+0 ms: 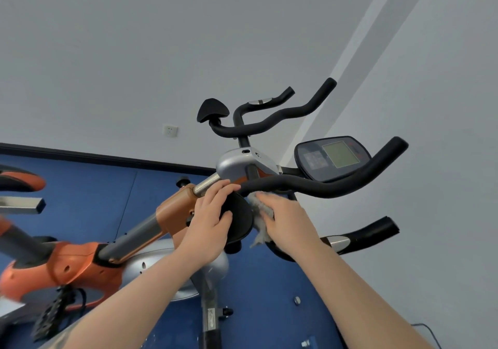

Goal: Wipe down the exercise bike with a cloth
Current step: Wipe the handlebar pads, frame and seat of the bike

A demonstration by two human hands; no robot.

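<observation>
Orange-and-silver bike tilted across blue floor, handlebar and console to the right. Left hand curled round black elbow pad, thumb on its face. Right hand clamped on grey cloth, pressing it against pad's edge, just under handlebar

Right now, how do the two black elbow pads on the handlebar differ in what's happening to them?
The near elbow pad is held by the left hand, fingers curled over its edge, while the far elbow pad stands untouched. The right hand presses the grey cloth against the near pad's side; no cloth is near the far one. The near pad is partly hidden by the hands; the far one shows whole against the wall. Both are black, rounded and mounted on the handlebar.
</observation>
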